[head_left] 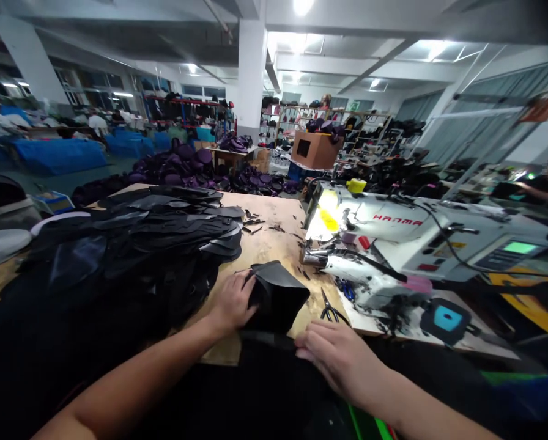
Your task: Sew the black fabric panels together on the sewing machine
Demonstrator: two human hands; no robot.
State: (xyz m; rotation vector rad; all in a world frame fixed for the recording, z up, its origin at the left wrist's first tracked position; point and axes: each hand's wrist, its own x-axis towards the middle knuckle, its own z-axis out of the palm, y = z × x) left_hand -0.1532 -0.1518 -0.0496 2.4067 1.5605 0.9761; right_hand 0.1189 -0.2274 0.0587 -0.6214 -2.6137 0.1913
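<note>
One folded black piece sits at the near edge of the wooden table, partly propped up so that its top face tilts toward the sewing machine. The left hand is closed on the piece's left edge, fingers curled around it. The right hand lies flat and empty, fingers together, near the table's front edge and just below the piece, touching dark material there rather than gripping anything.

Small scissors lie on the table just right of the piece, between it and the machine's base, with the blades pointing away from the person. A reach from the right hand toward the machine would likely pass over them, so a nick or a knocked tool seems the nearest risk. Held by only one edge, the piece could sag, unfold or slide off the table's front.

Left of the piece, a tall heap of black cut parts leans close to the left wrist; a nudge from the forearm might spill layers onto the working spot. Scraps are scattered farther back on the wood and could catch under the piece if it is pushed forward. The machine's lamp glares brightly, which may make dark edges hard to judge.
</note>
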